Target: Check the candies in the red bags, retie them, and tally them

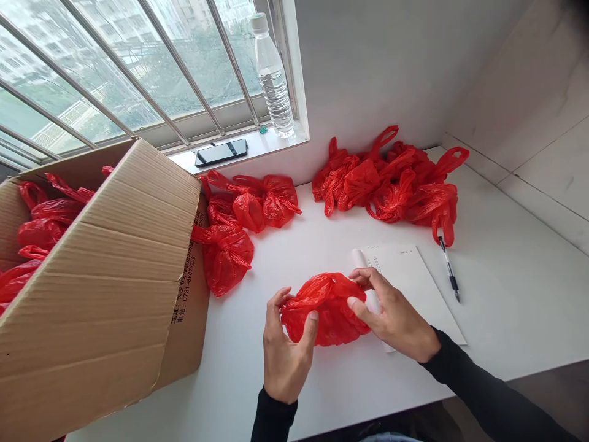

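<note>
A red plastic bag (329, 313) lies on the white table between my two hands, its top bunched and partly folded over. My left hand (288, 347) is at the bag's left side, thumb and fingers apart, with the fingertips touching the plastic. On the right side, my right hand (391, 313) has its thumb and fingers spread around the bag's edge. Under and beside that hand is an open notebook (418, 288) with some writing on its page. Whatever the bag contains is hidden.
An open cardboard box (110, 264) holding red bags (46, 227) stands at the left. Tied red bags (227, 258) sit beside it, and more (396, 184) along the wall. A pen (448, 270) lies right; a phone (221, 152) and bottle (276, 92) are on the sill.
</note>
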The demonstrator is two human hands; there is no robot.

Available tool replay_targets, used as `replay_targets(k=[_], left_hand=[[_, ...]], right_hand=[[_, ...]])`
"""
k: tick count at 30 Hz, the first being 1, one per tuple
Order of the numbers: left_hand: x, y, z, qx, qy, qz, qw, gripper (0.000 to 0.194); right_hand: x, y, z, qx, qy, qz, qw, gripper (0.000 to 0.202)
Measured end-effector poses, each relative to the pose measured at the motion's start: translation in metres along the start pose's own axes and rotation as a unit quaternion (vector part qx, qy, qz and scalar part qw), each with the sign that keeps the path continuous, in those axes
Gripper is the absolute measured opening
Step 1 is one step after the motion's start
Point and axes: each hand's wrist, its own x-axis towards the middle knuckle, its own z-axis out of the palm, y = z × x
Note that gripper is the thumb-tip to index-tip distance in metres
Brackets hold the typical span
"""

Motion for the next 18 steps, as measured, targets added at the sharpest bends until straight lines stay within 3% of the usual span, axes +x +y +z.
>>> replay_targets(k=[3, 9, 11, 18], left_hand=[[0.001, 0.004, 0.000, 0.002, 0.001, 0.007, 1.000, 0.020], [0.007, 0.001, -0.018, -0.011, 0.119, -0.006, 0.993, 0.025], [0.006, 0.005, -0.020, -0.013, 0.134, -0.012, 0.991, 0.026], [0.000, 0.026, -0.017, -0.090, 0.032, -0.031, 0.995, 0.026]], right_hand=[[0.002, -0.007, 0.000, -0.005, -0.015, -0.012, 1.000, 0.025], [-0.006, -0.008, -0.015, 0.071, 0.063, 0.044, 0.994, 0.023], [-0.010, -0.008, -0.018, 0.093, 0.071, 0.040, 0.992, 0.020], [-0.022, -0.021, -0.022, 0.167, 0.052, 0.000, 0.985, 0.020]])
